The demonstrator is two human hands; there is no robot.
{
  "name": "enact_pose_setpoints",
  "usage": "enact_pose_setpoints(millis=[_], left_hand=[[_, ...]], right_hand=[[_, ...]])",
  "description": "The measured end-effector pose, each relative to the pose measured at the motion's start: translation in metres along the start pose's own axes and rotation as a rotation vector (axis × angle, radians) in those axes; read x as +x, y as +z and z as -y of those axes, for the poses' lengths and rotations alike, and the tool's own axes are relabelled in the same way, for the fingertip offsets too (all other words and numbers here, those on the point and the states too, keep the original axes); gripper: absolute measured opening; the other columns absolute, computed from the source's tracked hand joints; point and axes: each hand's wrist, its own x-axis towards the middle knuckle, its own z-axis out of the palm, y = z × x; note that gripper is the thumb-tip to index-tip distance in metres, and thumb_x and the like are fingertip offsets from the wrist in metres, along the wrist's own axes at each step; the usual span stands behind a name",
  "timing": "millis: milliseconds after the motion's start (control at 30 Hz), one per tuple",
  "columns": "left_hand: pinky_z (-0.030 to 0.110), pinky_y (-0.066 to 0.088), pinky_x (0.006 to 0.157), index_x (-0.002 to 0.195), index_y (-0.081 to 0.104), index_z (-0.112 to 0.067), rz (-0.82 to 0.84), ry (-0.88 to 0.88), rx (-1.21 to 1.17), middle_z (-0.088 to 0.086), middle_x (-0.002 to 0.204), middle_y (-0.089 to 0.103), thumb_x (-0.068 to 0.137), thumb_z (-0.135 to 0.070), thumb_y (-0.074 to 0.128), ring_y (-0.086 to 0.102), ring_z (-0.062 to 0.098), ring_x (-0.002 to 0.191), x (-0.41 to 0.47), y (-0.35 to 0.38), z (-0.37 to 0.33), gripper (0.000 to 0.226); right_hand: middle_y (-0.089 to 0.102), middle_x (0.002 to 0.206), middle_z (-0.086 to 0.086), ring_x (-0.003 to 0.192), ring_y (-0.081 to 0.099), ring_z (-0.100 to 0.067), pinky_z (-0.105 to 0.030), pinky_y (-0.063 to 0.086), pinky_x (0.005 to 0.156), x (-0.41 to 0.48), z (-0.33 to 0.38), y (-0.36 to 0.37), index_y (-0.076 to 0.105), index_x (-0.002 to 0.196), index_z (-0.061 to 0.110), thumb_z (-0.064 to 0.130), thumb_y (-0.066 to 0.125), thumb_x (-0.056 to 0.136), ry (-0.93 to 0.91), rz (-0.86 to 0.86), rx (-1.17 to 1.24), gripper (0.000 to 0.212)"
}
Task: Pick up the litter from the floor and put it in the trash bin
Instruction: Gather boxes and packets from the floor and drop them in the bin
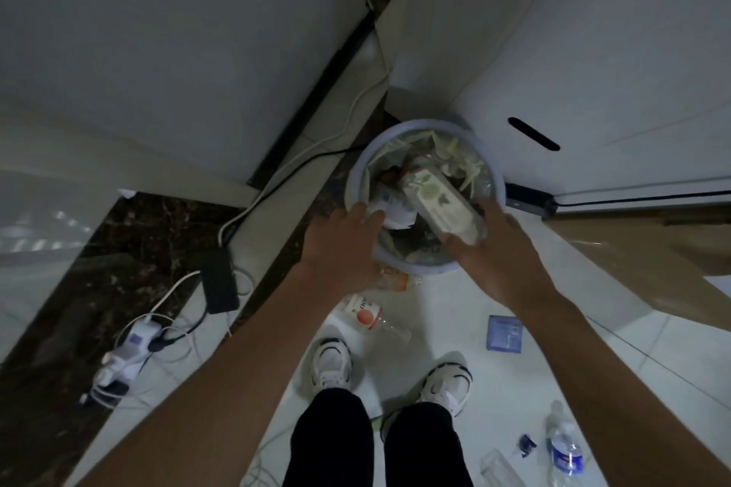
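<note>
The right hand [502, 249] grips the near end of a long white-and-green film-wrapped pack [437, 202], probably light, squashy and slick, best held across its middle, over the round pale plastic trash bin [413, 124], with the left hand [344, 245] open at its rim.

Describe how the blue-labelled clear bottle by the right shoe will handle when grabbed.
The blue-labelled bottle looks like thin clear plastic, so it is probably light and easily dented. Round, and seemingly lying on smooth floor tiles, it would likely roll if nudged.
</note>
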Motion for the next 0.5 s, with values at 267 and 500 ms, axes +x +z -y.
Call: enact_pose_setpoints(millis=[267,500], left_hand=[[0.043,0.043,0.1,0.153,0.014,-0.024,-0.019,-0.003,0.001,0.004,0.152,0.032,0.081,-0.06,0.06,0.042,0.026,0.131,0.0,0.004,-0.002,0.092],[0.041,0.042,0.099,0.152,0.017,-0.026,-0.056,0.005,-0.037,0.001,0.152,0.031,0.078,-0.059,0.066,0.042,0.024,0.132,0.001,-0.002,-0.012,0.094]], right_hand=[[0.033,0.149,0.006,0.127,0.042,-0.015,-0.027,0.035,0.087,0.009,0.012,-0.008,0.029,0.149,0.031,0.037,0.067,0.089,-0.082,-0.017,0.045,0.071],[0.04,0.112,0.009,0.101,0.043,-0.008,-0.018,0.034,0.074,-0.006,-0.011,-0.007,0.046,0.132,0.025,0.018,0.067,0.087,-0.038,0.02,0.07,0.051]])
